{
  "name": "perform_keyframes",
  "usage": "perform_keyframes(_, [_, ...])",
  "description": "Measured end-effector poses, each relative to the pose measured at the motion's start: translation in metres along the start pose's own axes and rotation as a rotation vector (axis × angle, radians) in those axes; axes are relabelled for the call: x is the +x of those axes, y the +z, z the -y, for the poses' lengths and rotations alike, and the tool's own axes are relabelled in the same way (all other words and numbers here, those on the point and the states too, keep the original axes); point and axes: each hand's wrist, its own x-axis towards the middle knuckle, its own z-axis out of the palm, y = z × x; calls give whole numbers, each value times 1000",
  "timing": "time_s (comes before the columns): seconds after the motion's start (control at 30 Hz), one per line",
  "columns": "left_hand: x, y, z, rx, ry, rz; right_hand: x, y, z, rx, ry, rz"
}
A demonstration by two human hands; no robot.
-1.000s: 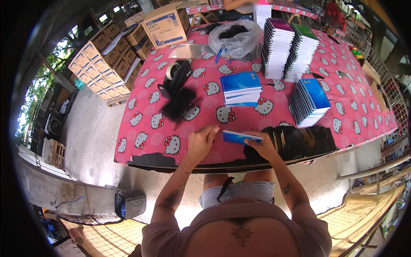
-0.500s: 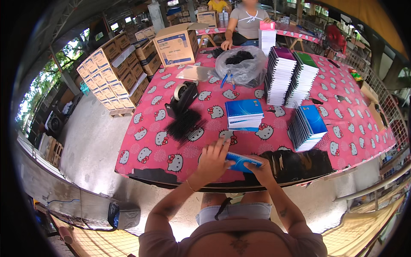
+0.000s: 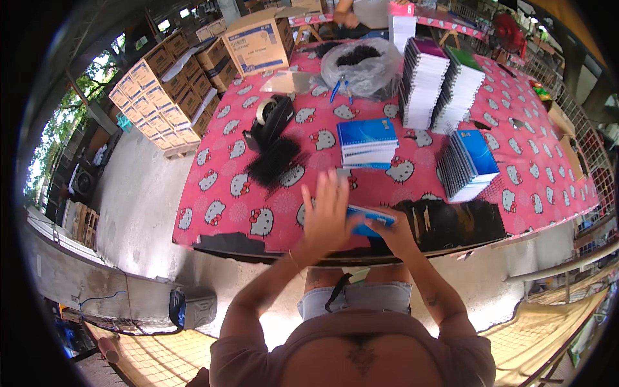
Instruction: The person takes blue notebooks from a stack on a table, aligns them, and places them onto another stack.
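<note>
At the near edge of the table, my right hand [image 3: 394,231] grips a blue-covered notebook [image 3: 365,222] by its right end. My left hand [image 3: 327,209] is raised at its left end, fingers stretched and spread, slightly blurred; its thumb side overlaps the notebook, and whether it touches cannot be told. Beyond my hands lies a short stack of blue notebooks [image 3: 367,134]. To the right stands another stack of blue notebooks [image 3: 474,155] with dark coils along one side. A heap of black binding coils [image 3: 276,162] lies left of my left hand.
A black tape dispenser [image 3: 271,122] stands behind the coils. Farther back are blue-handled pliers [image 3: 340,89], a clear plastic bag [image 3: 380,74] holding black coils, tall purple-topped [image 3: 422,84] and green-topped [image 3: 459,90] notebook stacks, and a carton [image 3: 258,45]. Another person's hand [image 3: 346,19] shows across the table.
My left hand has lifted off the notebook and its fingers have spread. The right hand keeps its hold. The whole view has tilted, so the table things sit higher in the picture.
</note>
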Motion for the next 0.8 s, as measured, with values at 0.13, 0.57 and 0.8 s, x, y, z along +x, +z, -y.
perform_keyframes(0.13, [-56,17,-25,-95,61,58,-1,-7,1,-27,13,39])
perform_keyframes(0.57, [9,-6,-5,75,53,40,14,8,-9,-53,-17,69])
perform_keyframes(0.8, [-7,1,1,-233,141,59,14,-11,-47,-212,18,154])
